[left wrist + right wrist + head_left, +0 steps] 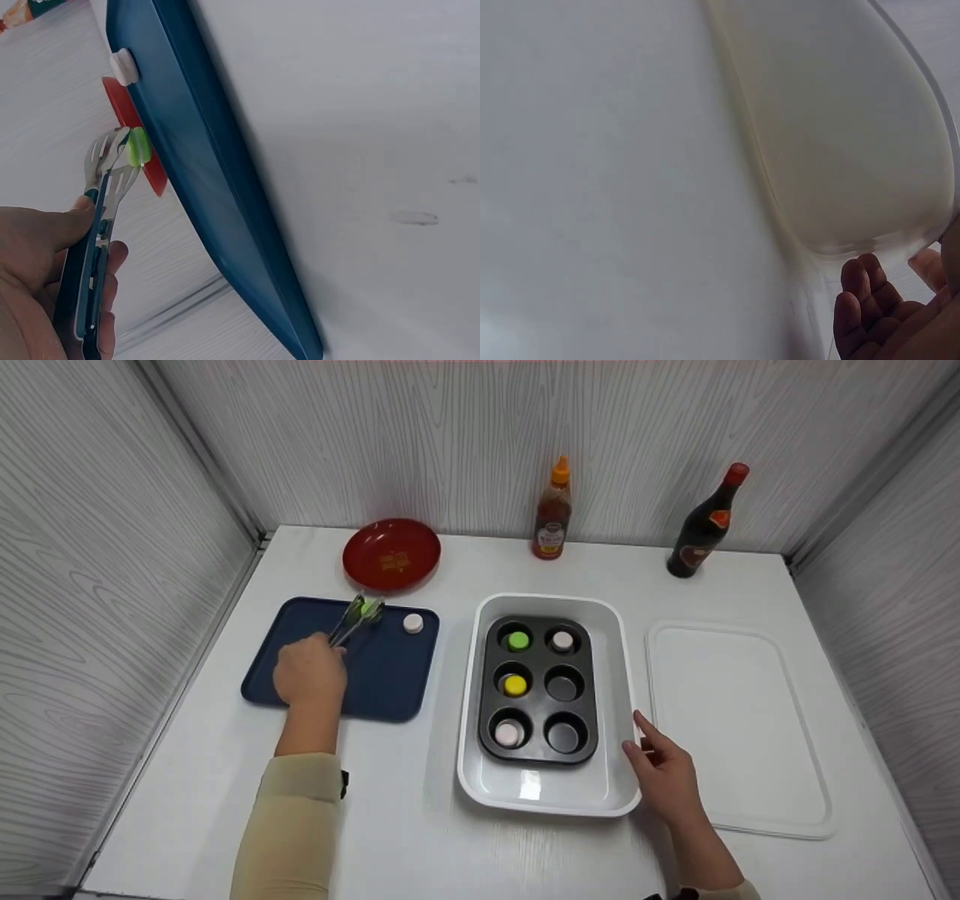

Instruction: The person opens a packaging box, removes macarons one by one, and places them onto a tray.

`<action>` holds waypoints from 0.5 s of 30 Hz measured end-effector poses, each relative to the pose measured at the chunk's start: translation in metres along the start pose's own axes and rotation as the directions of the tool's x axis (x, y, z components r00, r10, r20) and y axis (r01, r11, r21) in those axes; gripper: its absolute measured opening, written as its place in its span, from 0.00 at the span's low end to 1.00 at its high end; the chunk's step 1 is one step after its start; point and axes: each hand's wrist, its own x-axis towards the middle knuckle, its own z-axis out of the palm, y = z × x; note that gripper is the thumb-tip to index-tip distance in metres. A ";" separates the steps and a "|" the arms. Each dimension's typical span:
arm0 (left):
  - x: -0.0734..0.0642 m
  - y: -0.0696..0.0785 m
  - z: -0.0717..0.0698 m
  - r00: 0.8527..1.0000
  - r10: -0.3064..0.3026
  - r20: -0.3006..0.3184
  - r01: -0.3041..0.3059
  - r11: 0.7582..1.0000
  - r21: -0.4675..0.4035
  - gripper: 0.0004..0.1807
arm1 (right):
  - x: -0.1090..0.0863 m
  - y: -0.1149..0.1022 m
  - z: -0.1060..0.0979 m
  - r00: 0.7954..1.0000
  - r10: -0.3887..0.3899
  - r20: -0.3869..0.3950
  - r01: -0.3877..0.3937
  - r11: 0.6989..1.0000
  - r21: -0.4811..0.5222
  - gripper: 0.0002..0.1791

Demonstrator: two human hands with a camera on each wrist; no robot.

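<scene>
My left hand point(309, 669) grips a pair of metal tongs point(90, 255) over the far edge of the blue tray point(382, 682). Between the fork-like tong ends sits a small green round piece point(140, 147). A white round piece point(413, 623) lies on the tray to the right of the tongs. My right hand point(666, 772) holds the right rim of a white tub point(540, 799), thumb over the rim and fingers outside. Inside the tub is a dark muffin pan point(538, 690). Its cups hold a green piece point(518, 641), a yellow piece point(515, 685) and two whitish pieces point(506, 733).
Behind the tray stands a red plate point(391, 555). A sauce bottle point(552, 514) with an orange cap and a dark bottle point(705, 525) with a red cap stand along the back. To the right of the tub lies a flat white lid point(739, 720). Walls enclose the table's back and sides.
</scene>
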 end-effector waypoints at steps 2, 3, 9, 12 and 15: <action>0.002 -0.002 0.000 1.000 -0.009 0.010 0.008 1.000 0.011 0.20 | 0.000 0.000 0.000 1.000 0.000 0.000 0.000 1.000 -0.005 0.30; 0.003 -0.003 0.000 1.000 -0.013 0.015 0.013 1.000 0.015 0.20 | 0.000 0.001 0.000 1.000 0.000 0.000 0.000 1.000 -0.005 0.30; 0.007 -0.008 0.000 0.999 -0.036 0.041 0.035 0.999 0.034 0.21 | 0.000 0.001 0.000 1.000 0.001 -0.003 -0.001 1.000 0.002 0.30; 0.008 -0.010 0.000 0.998 -0.047 0.049 0.045 0.999 0.030 0.21 | 0.000 0.001 0.000 1.000 0.004 -0.004 -0.004 1.000 0.004 0.30; 0.008 -0.012 0.001 0.997 -0.054 0.050 0.053 0.998 0.023 0.21 | 0.000 0.001 0.000 1.000 0.005 -0.005 -0.005 1.000 0.002 0.30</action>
